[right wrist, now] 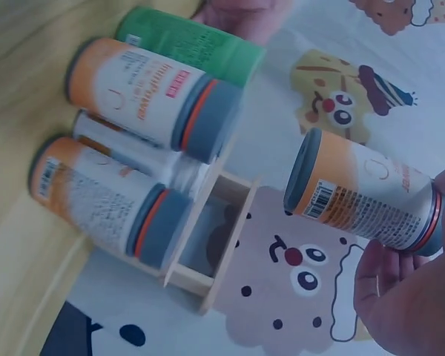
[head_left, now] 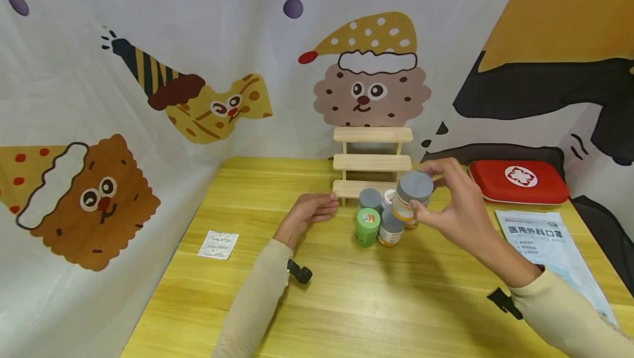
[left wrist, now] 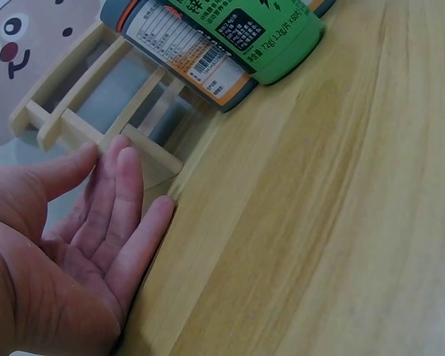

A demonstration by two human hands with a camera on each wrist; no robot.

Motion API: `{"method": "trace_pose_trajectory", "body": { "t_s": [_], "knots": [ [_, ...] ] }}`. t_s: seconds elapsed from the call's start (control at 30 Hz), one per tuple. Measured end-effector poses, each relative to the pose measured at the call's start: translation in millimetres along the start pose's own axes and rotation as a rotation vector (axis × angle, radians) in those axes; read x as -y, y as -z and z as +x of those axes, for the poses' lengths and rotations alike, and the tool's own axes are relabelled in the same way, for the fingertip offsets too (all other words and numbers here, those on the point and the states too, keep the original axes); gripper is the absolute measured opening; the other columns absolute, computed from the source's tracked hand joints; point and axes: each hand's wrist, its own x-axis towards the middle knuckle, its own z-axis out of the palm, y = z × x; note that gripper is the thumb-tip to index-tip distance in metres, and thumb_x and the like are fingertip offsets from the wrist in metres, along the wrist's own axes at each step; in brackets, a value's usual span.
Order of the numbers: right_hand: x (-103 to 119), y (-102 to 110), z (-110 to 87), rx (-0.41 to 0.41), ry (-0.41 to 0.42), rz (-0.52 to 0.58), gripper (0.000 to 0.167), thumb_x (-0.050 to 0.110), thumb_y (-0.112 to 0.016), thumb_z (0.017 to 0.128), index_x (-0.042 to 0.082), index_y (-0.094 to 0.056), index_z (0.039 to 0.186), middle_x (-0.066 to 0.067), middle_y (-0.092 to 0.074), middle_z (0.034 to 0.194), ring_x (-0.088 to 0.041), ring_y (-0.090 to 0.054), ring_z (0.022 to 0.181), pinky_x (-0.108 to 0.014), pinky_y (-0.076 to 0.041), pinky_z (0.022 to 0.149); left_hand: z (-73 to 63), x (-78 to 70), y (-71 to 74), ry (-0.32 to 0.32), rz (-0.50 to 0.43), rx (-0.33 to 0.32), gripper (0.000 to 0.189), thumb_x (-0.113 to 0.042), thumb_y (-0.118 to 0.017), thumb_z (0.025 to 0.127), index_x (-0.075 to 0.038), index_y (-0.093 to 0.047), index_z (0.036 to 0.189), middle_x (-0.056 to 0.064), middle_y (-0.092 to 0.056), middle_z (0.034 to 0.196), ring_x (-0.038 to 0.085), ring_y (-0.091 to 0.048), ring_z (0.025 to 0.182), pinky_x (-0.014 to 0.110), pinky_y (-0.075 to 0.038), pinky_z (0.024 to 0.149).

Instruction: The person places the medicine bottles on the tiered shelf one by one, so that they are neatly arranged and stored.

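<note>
My right hand [head_left: 458, 209] grips a grey-lidded supplement bottle [head_left: 406, 204] near its lid, above the other bottles. In the right wrist view the held bottle [right wrist: 363, 194] shows an orange and white label and hangs clear of the rest. My left hand [head_left: 313, 210] lies at the lower left end of a three-step wooden rack [head_left: 372, 162]. Its fingers are relaxed, fingertips at the rack's edge, and hold nothing. Standing before the rack are a green bottle [head_left: 367, 228], a white-lidded bottle [head_left: 389, 197] partly hidden, and several grey-lidded bottles [head_left: 391, 229].
A red first-aid case [head_left: 517, 182] lies at the back right of the wooden table [head_left: 346, 308]. In front of it is a surgical mask packet [head_left: 550, 242]. On the left side lies a small white packet [head_left: 218, 244]. A cartoon-printed cloth [head_left: 277, 115] hangs behind the rack.
</note>
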Motion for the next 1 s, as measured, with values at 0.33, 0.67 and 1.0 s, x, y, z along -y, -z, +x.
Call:
{"method": "trace_pose_trajectory", "body": {
  "t_s": [0.33, 0.67, 1.0],
  "knots": [
    [-2.1, -23.6, 39.0, 0.013, -0.131, 0.207, 0.056, -0.008, -0.083, 0.081, 0.001, -0.064, 0.133, -0.008, -0.065, 0.122, -0.001, -0.059, 0.107, -0.008, -0.054, 0.084, -1.6, -1.2, -2.4, -0.004, 0.003, -0.01, 0.04, -0.024, -0.075, 0.101, -0.001, -0.069, 0.133, 0.006, -0.083, 0.108, 0.013, -0.08, 0.091, 0.037, -0.066, 0.094],
    [-14.3, -49.0, 74.8, 0.079, -0.292, 0.327, 0.052, 0.007, -0.08, 0.093, 0.007, -0.058, 0.141, -0.005, -0.06, 0.131, -0.01, -0.056, 0.119, -0.023, -0.057, 0.094, -3.9, 1.0, -4.6, -0.019, 0.016, -0.01, 0.042, -0.025, -0.076, 0.1, 0.0, -0.069, 0.133, 0.011, -0.081, 0.116, 0.022, -0.08, 0.106, 0.039, -0.065, 0.097],
    [-31.9, -75.0, 102.2, -0.001, -0.391, 0.373, 0.052, 0.008, -0.079, 0.095, 0.003, -0.055, 0.141, -0.012, -0.057, 0.136, -0.017, -0.056, 0.123, -0.029, -0.059, 0.1, -1.4, 3.5, -3.3, -0.032, -0.004, -0.016, 0.042, -0.023, -0.076, 0.1, 0.001, -0.069, 0.134, 0.012, -0.081, 0.116, 0.022, -0.08, 0.104, 0.039, -0.065, 0.096]
  ]
}}
